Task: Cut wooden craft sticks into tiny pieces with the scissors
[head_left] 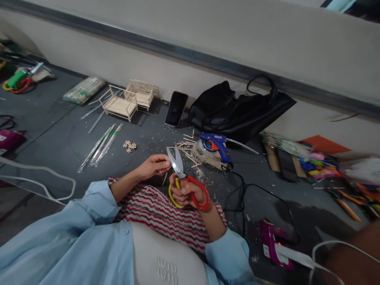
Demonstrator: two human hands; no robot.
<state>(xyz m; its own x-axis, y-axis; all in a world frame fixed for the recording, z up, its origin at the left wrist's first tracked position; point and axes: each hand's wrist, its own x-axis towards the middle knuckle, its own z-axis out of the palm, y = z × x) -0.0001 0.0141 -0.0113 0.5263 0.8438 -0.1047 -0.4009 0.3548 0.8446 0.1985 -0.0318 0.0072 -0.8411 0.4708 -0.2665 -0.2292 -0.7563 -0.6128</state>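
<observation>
My right hand point(184, 193) is closed round the red and yellow handles of a pair of scissors point(178, 165), whose blades point away from me and stand apart. My left hand point(153, 167) is closed in a pinch right beside the blades. Below its fingers a thin wooden stick point(165, 179) juts out, mostly hidden by the hand. Beyond the blades lie several cut wooden sticks point(187, 147) and pale scraps. A blue glue gun point(218, 144) rests by a clear round container point(202, 151). Small wooden flower shapes point(130, 146) lie to the left.
Two miniature stick-built furniture pieces point(120, 106) stand near the wall, with a phone point(176, 109) and black bag point(228, 113) to their right. Wrapped stick packs point(101, 146) lie at left. A black cable point(244, 190) runs to a purple power strip point(274, 243) at right.
</observation>
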